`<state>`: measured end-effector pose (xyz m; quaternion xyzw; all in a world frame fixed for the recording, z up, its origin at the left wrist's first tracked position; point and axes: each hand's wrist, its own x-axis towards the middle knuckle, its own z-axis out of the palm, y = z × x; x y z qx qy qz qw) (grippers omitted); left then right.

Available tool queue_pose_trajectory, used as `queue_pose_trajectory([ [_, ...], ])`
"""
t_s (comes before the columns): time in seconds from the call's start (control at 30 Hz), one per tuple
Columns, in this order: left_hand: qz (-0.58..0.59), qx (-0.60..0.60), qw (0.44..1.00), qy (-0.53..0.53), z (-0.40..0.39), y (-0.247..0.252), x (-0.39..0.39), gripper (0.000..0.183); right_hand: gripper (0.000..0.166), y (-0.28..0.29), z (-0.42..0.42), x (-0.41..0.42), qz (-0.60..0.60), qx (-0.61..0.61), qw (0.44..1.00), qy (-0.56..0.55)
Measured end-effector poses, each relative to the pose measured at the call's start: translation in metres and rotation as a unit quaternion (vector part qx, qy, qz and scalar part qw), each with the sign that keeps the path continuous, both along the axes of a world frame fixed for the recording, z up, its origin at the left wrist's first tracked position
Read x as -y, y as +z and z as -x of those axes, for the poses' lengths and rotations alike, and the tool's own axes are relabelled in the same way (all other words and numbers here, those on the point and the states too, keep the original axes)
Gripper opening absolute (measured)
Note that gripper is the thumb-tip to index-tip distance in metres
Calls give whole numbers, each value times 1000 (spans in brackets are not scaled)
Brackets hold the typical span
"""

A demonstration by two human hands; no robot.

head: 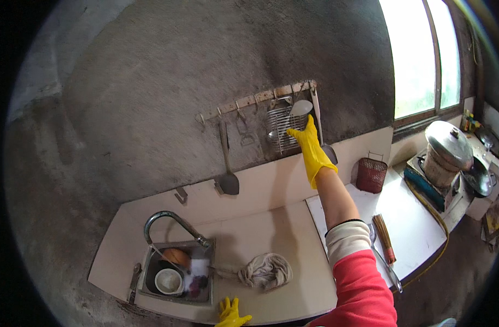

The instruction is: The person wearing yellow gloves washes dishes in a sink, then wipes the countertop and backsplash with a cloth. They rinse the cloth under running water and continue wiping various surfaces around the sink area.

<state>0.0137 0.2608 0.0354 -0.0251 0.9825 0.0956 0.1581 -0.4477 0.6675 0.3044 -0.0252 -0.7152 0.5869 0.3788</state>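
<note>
My right hand (308,141), in a yellow rubber glove, is raised to a wire utensil rack (280,126) hanging on the wall. Its fingers are around a pale spoon (301,108), bowl upward; the handle is hidden behind the glove. Low on the counter's front edge, my left hand (231,314) rests in a matching glove, fingers spread and holding nothing. Just left of it is the metal sink (212,282), where water runs from a curved faucet (167,214). A white bowl (169,281) and an orange-brown vessel (176,256) lie inside the sink.
A crumpled cloth (267,270) lies on the counter (306,286). A turner (227,180) hangs from the hook rail (249,100). Rightward are a red mesh basket (372,175), a stick bundle (384,239), a long metal utensil (384,261) and a lidded pot (441,163) on a stove (425,184).
</note>
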Motion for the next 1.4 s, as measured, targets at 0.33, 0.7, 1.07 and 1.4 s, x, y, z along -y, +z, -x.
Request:
queue_pose_trajectory([
  [0.33, -21, -27, 999, -11, -3, -23, 9, 102, 88, 3, -2, -16, 73, -34, 972, 222],
  [0.7, 0, -23, 1000, 12, -17, 5, 2, 96, 72, 8, -31, 31, 176, 85, 941, 276],
  [1.07, -16, -94, 995, -4, -5, -35, 7, 99, 45, 30, -17, -9, 212, 32, 940, 264],
  [1.4, -60, -31, 997, 41, 6, -25, 4, 98, 72, 26, -60, 23, 134, -38, 916, 377],
])
